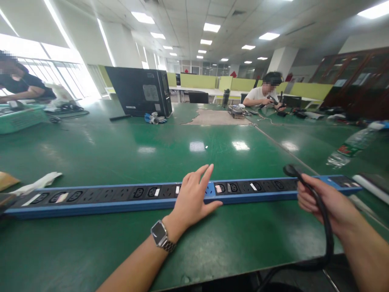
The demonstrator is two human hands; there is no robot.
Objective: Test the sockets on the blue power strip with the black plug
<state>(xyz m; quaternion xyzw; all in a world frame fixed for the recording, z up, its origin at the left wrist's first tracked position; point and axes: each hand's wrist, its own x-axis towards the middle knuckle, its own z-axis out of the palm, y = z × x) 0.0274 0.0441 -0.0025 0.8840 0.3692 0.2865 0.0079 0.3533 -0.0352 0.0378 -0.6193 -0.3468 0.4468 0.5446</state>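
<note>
A long blue power strip [115, 209] with black sockets lies across the green table in front of me. Several sockets carry small white labels. My left hand [193, 194], with a watch on its wrist, rests over the strip's middle, fingers stretched and thumb apart, holding nothing. To the right, my right hand [325, 202] is closed around a black power cord [328, 239] just behind its plug. The plug [291, 170] points left, raised above the right part of the strip. From my hand the cord hangs down past the table's front edge.
A black computer case [139, 91] stands at the back left, with gloves [154, 118] beside it. A plastic bottle [352, 146] lies at the right. A green basket [22, 119] is at the far left. Two other people sit around the table, one handling a dark object.
</note>
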